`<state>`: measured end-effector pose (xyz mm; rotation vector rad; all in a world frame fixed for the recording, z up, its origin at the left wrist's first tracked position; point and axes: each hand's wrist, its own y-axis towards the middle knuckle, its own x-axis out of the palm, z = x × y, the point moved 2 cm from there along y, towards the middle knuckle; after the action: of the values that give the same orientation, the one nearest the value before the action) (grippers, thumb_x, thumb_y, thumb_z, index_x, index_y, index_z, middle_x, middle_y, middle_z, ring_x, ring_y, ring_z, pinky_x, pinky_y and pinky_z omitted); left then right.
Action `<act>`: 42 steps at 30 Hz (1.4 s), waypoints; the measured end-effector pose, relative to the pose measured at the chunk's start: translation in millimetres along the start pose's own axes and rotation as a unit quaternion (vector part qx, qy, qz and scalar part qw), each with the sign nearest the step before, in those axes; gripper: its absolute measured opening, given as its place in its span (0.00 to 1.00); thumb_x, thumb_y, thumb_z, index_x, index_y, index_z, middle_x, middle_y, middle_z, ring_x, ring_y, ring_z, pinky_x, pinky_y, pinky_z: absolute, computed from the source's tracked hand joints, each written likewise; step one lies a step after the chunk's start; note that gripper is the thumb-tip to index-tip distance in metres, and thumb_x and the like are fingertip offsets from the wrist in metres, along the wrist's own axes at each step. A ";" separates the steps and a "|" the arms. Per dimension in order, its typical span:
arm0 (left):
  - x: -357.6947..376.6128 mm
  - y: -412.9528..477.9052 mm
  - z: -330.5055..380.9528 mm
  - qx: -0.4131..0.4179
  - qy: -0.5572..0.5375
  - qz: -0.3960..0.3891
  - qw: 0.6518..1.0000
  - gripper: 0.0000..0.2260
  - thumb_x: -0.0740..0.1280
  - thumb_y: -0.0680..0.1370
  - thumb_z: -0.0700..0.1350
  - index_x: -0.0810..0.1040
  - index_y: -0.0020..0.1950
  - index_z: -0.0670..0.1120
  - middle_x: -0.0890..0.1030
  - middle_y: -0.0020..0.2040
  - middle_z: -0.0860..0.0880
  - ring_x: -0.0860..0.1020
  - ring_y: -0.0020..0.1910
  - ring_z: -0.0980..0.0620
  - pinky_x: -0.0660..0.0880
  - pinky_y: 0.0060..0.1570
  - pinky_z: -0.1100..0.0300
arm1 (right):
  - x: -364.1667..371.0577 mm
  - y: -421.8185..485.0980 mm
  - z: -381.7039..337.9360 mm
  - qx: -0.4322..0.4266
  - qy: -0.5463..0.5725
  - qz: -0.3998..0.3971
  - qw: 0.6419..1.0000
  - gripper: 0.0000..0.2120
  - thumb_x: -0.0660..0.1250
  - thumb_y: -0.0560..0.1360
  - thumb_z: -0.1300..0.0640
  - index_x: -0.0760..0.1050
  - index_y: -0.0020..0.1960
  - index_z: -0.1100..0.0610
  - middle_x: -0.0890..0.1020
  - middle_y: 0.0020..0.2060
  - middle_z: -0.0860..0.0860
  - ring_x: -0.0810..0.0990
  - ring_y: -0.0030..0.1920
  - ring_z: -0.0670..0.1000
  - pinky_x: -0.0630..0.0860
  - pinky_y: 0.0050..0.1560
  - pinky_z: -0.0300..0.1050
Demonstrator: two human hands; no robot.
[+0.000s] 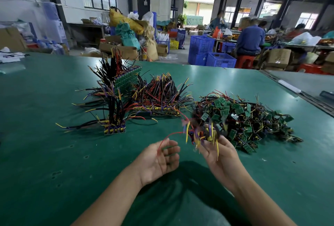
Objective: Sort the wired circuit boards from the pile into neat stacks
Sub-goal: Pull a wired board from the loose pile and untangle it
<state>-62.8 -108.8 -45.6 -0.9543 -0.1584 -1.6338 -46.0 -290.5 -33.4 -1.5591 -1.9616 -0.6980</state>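
With the right grip [219,151] curled round a bunch of wired circuit boards [202,131] at 8 o'clock of the pile [253,117] and the left grip [160,159] loose-fingered, the trailing red wire [169,134] could snag and drag neighbours out.

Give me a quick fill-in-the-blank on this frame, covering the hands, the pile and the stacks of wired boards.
1. From the person's view, the loose pile of wired boards lies to the ___ of the neat stacks.
2. A ___ wire arcs from the blurred bunch gripped in the right hand to the left hand.
3. The mat covering the table is ___.

Missing words: right; red; green.
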 end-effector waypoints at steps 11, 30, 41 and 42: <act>20.5 -4.2 -6.6 0.184 0.143 -0.015 0.972 0.16 0.71 0.69 0.46 0.76 0.55 0.43 0.80 0.43 0.46 0.77 0.31 0.52 0.75 0.31 0.61 | 4.2 -0.9 12.4 0.069 -0.015 0.007 0.997 0.24 0.69 0.61 0.68 0.75 0.57 0.64 0.84 0.44 0.58 0.85 0.41 0.52 0.83 0.40 0.42; 28.0 -4.1 -17.5 0.288 0.300 0.064 0.907 0.06 0.64 0.80 0.38 0.77 0.47 0.36 0.77 0.35 0.49 0.74 0.33 0.59 0.72 0.35 0.68 | 10.8 -7.2 22.5 0.006 -0.400 0.038 0.916 0.12 0.58 0.83 0.55 0.73 0.46 0.62 0.70 0.25 0.53 0.63 0.22 0.47 0.59 0.23 0.37; 19.5 -3.7 -16.6 0.206 0.272 -0.017 0.940 0.14 0.62 0.65 0.41 0.78 0.49 0.43 0.78 0.37 0.49 0.74 0.27 0.52 0.67 0.27 0.62 | 6.1 -7.1 16.7 0.017 -0.334 0.025 0.942 0.17 0.52 0.83 0.66 0.71 0.39 0.57 0.76 0.24 0.45 0.73 0.23 0.41 0.69 0.26 0.33; 20.3 -4.0 -15.7 0.218 0.274 -0.005 0.937 0.09 0.64 0.69 0.42 0.78 0.48 0.43 0.78 0.35 0.50 0.74 0.26 0.52 0.66 0.26 0.62 | 4.8 -8.7 17.2 0.020 -0.324 0.016 0.946 0.17 0.49 0.83 0.67 0.69 0.40 0.58 0.76 0.24 0.46 0.73 0.22 0.41 0.69 0.24 0.33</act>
<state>-73.8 -131.9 -41.2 -0.1447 -0.1321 -1.7161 -57.0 -277.1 -43.1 -1.9595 -2.3685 -0.1186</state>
